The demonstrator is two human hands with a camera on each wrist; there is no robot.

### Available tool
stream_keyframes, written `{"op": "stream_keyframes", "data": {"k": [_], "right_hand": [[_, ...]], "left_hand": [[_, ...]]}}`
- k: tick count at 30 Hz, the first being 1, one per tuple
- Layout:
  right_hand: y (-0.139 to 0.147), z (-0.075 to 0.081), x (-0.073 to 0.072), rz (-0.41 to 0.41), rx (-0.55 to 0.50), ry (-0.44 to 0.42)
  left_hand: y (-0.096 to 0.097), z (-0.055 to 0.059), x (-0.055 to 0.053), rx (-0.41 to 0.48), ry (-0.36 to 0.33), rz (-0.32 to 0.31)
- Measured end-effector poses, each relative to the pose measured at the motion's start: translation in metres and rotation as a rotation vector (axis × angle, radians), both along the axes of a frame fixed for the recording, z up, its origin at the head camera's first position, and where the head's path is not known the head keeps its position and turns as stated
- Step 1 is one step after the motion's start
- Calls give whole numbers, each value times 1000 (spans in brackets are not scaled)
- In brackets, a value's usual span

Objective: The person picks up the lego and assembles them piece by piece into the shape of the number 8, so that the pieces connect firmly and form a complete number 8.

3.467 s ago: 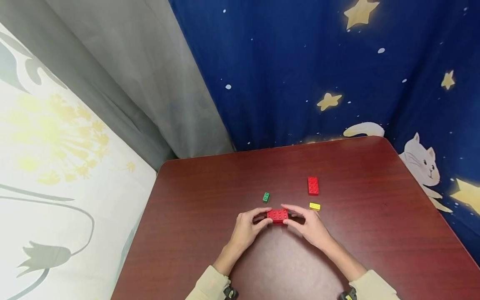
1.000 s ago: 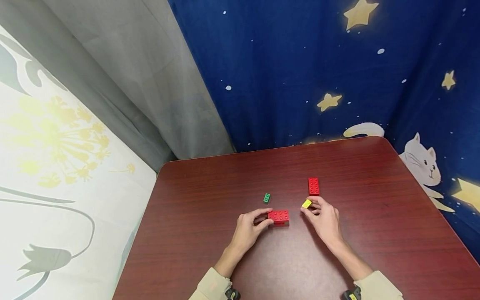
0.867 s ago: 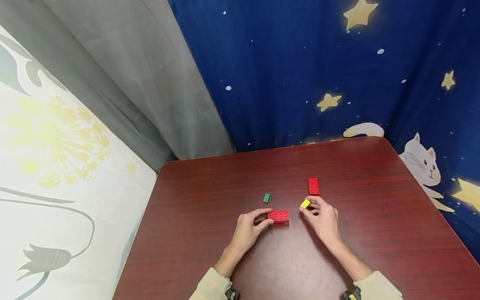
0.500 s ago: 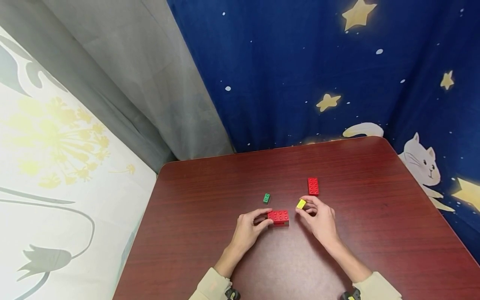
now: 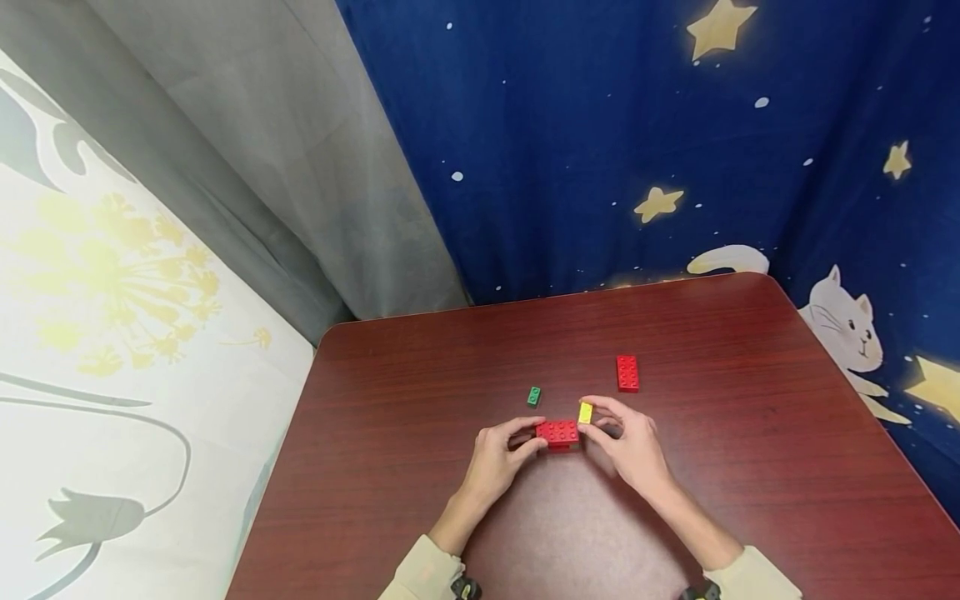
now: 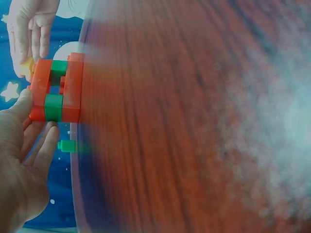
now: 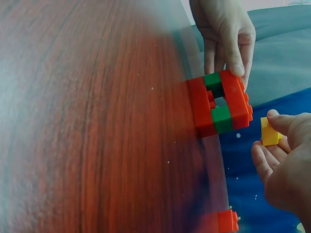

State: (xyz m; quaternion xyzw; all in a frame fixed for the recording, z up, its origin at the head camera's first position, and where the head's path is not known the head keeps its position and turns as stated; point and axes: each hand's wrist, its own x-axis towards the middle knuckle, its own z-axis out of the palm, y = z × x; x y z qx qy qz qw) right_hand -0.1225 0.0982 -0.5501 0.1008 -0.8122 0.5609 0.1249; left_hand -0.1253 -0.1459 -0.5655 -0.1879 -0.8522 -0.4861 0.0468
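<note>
My left hand grips the left end of a stack of toy building bricks. The wrist views show its layers: a red brick on top, two green bricks with a gap between them, and a red brick at the bottom on the table. Between thumb and fingertips my right hand pinches a small yellow brick. It is held upright-turned in the head view, just beyond the stack's right end. In the right wrist view the yellow brick is apart from the stack, above its studded top.
A small green brick lies behind the stack, slightly left. Farther back to the right lies a loose red brick. The dark wooden table ends at curtains along its far side.
Earlier both hands held the stack and the yellow brick lay on the table. My right hand has picked it up, turned it and brought it left to the stack. My left hand stays put.
</note>
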Motion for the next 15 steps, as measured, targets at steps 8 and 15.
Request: {"op": "stream_keyframes", "data": {"k": [8,15], "right_hand": [[-4,-1,2,102,8,-1],[-6,-2,3,150,35,-7]], "left_hand": [[-1,0,0,-3,9,-6],[0,1,1,0,11,-3]]}}
